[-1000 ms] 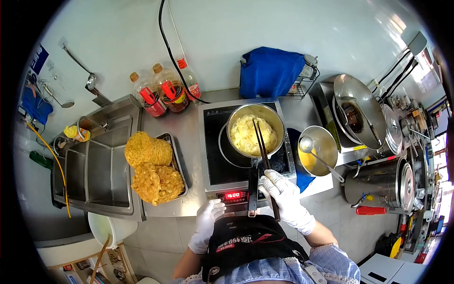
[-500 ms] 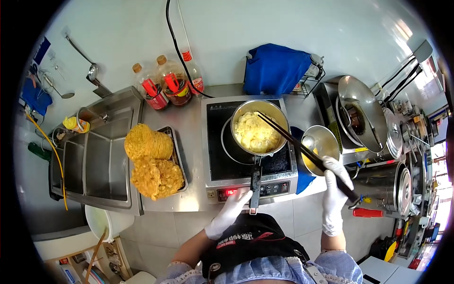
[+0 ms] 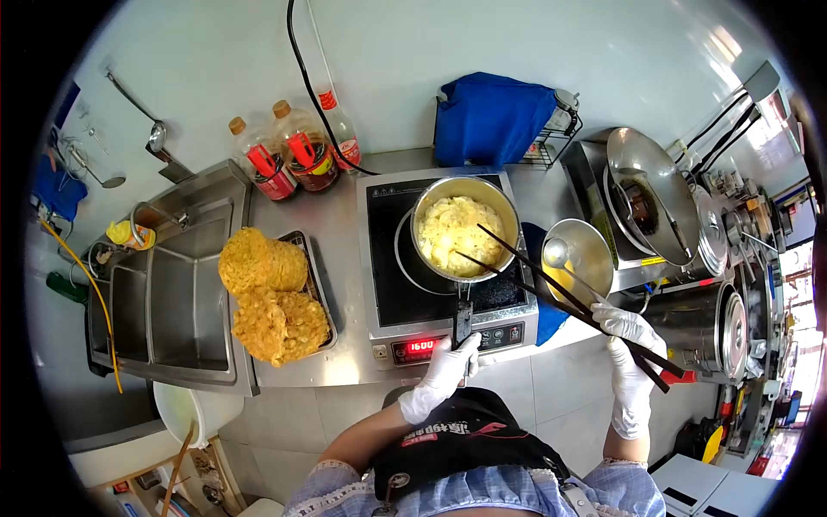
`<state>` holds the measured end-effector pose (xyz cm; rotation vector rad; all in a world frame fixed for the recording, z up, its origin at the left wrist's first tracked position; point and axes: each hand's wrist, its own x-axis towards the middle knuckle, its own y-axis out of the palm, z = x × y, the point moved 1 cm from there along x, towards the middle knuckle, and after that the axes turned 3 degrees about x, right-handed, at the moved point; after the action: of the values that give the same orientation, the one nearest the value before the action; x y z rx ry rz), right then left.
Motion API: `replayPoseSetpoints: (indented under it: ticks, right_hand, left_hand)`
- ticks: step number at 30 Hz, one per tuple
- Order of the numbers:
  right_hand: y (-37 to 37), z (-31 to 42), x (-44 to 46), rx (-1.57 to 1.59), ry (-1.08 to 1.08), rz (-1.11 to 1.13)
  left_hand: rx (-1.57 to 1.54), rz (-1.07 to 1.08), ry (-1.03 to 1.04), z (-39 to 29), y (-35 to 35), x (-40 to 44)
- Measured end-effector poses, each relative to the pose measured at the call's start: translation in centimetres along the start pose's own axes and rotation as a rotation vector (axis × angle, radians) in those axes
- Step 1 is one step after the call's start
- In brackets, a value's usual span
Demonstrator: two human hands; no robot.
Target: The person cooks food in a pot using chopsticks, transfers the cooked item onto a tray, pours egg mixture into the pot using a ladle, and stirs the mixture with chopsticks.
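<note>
My gloved left hand (image 3: pixel 441 372) is closed around the lower end of the black handle (image 3: pixel 463 320) of a saucepan. The saucepan (image 3: pixel 420 211) sits on the induction cooktop (image 3: pixel 392 306) and holds soft yellow food that looks like scrambled egg (image 3: pixel 461 228). In my gloved right hand (image 3: pixel 633 345) is a pair of long dark chopsticks (image 3: pixel 560 297). Their tips are spread apart over the right side of the food. Just right of the saucepan, a metal bowl (image 3: pixel 599 250) holds a ladle (image 3: pixel 557 252) and some yellow liquid.
Fried noodle-like cakes (image 3: pixel 271 293) lie on a tray (image 3: pixel 320 297) at left, beside the sink (image 3: pixel 194 302). Bottles (image 3: pixel 306 151) stand against the wall. A blue cloth (image 3: pixel 491 121) covers a wire rack. A wok (image 3: pixel 642 159) and a large pot (image 3: pixel 693 332) are at right.
My left hand has moved right and closed on the saucepan handle. My right hand has shifted slightly right and down, and the chopsticks, close together before, are now spread.
</note>
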<state>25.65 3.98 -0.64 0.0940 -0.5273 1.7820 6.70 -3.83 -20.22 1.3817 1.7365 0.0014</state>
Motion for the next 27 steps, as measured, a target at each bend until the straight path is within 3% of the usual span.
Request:
replayPoseSetpoints:
  ticks: [13,20,25,27]
  right_hand:
    - [0.5,3.9,0.4,-0.206,-0.109,0.119]
    - [1.6,4.5,2.1,-0.316,-0.119,0.241]
    - [4.0,1.6,0.8,-0.415,-0.410,0.487]
    - [4.9,-1.4,-1.9,-0.464,-0.487,0.487]
  left_hand:
    - [0.113,0.042,0.193,3.3,-2.1,1.2]
    - [0.236,0.015,0.187,4.5,-3.2,1.9]
    - [0.219,0.014,0.278,6.1,-3.8,3.0]
    - [0.190,0.020,0.267,5.9,-3.6,2.8]
